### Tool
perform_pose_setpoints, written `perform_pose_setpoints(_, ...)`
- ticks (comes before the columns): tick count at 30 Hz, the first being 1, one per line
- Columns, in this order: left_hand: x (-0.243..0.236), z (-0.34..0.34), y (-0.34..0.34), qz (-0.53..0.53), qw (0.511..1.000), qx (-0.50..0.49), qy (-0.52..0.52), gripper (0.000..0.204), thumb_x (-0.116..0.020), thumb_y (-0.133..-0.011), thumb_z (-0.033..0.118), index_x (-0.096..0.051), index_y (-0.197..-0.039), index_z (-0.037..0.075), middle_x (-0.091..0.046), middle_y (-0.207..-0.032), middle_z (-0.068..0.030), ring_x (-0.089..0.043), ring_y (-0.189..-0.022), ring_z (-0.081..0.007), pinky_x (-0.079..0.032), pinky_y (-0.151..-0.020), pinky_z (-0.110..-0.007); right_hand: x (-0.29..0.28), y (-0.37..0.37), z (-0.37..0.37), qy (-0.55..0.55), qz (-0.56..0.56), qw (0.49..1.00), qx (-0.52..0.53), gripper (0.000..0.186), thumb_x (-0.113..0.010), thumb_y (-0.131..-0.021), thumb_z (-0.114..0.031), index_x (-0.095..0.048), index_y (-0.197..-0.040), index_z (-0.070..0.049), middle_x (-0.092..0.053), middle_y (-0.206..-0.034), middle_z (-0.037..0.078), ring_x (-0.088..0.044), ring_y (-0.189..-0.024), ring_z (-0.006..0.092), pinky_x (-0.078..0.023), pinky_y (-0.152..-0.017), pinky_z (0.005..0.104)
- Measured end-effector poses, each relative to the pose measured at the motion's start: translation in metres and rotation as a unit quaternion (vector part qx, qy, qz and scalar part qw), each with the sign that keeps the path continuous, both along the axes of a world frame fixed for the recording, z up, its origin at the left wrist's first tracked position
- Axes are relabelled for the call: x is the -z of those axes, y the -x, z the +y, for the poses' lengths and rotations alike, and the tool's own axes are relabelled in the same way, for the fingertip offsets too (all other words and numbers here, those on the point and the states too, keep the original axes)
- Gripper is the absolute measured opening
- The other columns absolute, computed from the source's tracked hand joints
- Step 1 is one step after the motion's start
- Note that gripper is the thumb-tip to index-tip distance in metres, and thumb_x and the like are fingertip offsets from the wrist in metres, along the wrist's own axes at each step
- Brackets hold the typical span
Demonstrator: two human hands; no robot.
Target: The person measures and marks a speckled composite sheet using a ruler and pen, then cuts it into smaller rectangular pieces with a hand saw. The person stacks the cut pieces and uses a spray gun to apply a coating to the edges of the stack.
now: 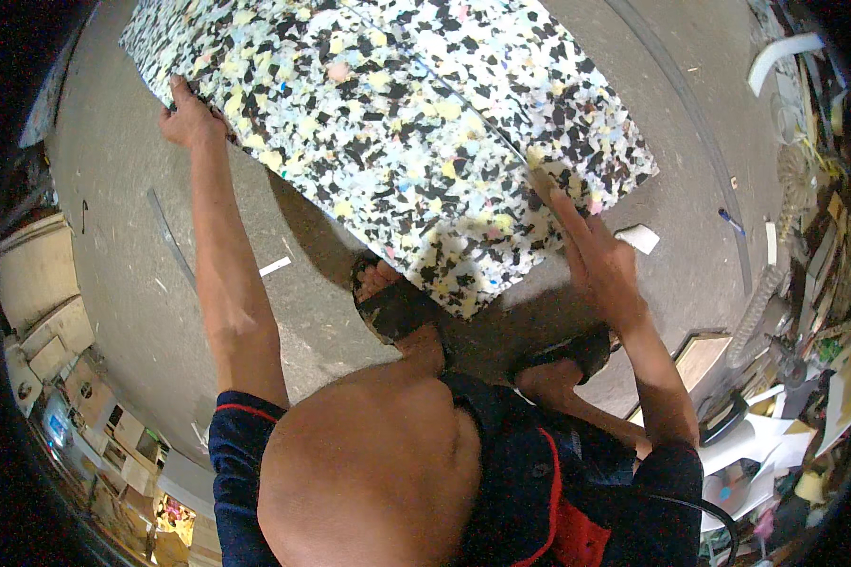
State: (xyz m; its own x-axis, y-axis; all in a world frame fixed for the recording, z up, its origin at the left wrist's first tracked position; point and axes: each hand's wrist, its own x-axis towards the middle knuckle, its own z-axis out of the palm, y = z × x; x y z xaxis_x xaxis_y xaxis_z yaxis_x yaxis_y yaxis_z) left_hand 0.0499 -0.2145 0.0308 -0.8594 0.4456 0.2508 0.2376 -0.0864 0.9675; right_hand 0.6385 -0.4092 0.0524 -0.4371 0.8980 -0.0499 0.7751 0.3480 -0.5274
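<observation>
A large speckled foam sheet [369, 113] in white, black and pastel bits fills the upper middle, with a long narrow line, a cut or seam, running diagonally across it. My left hand [191, 118] grips its left edge, thumb and fingers around the border. My right hand [591, 250] is on the sheet's lower right part at the end of that line. Its fingertips are blurred, so I cannot tell whether anything is in them. My sandalled left foot [378, 293] shows just beyond the sheet's lower edge.
A grey floor [123, 236] surrounds the sheet, with white scraps [638, 236] and thin strips [175, 236]. Cluttered boards and offcuts [823, 236] line the right, with a corrugated hose [756, 312]. Wooden boards and cabinets [43, 274] stand at the left. A framed panel [695, 364] lies right of my legs.
</observation>
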Motion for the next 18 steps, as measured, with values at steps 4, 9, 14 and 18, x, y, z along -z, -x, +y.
perform_pose_setpoints(4,-0.006,-0.003,-0.009,-0.014,0.999,-0.008,0.037,0.060,-0.080,-0.089,0.021,-0.046,-0.127,-0.010,-0.067,-0.110,-0.0206,-0.068,-0.092,-0.0268,-0.057,-0.076,-0.041,0.016,0.030,0.036,-0.031,0.016,0.999,-0.004,0.072,-0.063,-0.089,-0.004,-0.041,-0.154,-0.027,-0.066,-0.086,0.017,-0.065,-0.060,0.0330,-0.051,-0.048,0.0418)
perform_pose_setpoints(9,-0.002,0.001,-0.015,-0.017,0.997,-0.028,0.068,0.067,-0.080,-0.089,0.023,-0.043,-0.132,-0.013,-0.062,-0.121,-0.0259,-0.067,-0.100,-0.0324,-0.058,-0.083,-0.043,0.033,0.014,0.019,-0.029,-0.049,0.998,-0.008,0.077,-0.064,-0.088,-0.005,-0.037,-0.156,-0.030,-0.067,-0.089,0.016,-0.066,-0.061,0.0322,-0.052,-0.047,0.0406)
perform_pose_setpoints(14,-0.001,0.007,-0.029,-0.010,0.996,-0.039,0.077,0.063,-0.080,-0.089,0.026,-0.048,-0.126,-0.013,-0.063,-0.117,-0.0254,-0.068,-0.095,-0.0328,-0.059,-0.082,-0.044,0.027,-0.049,-0.033,0.021,-0.132,0.991,0.001,0.073,-0.063,-0.091,-0.006,-0.038,-0.156,-0.026,-0.066,-0.088,0.014,-0.066,-0.062,0.0304,-0.052,-0.048,0.0414)
perform_pose_setpoints(18,-0.004,0.010,-0.042,0.030,0.994,-0.044,0.093,0.047,-0.073,-0.093,0.036,-0.058,-0.096,-0.009,-0.063,-0.088,-0.0225,-0.058,-0.074,-0.0323,-0.050,-0.069,-0.048,0.029,-0.047,-0.012,0.006,-0.032,0.999,0.005,0.071,-0.062,-0.091,-0.005,-0.039,-0.155,-0.026,-0.065,-0.088,0.014,-0.066,-0.062,0.0309,-0.052,-0.049,0.0416)
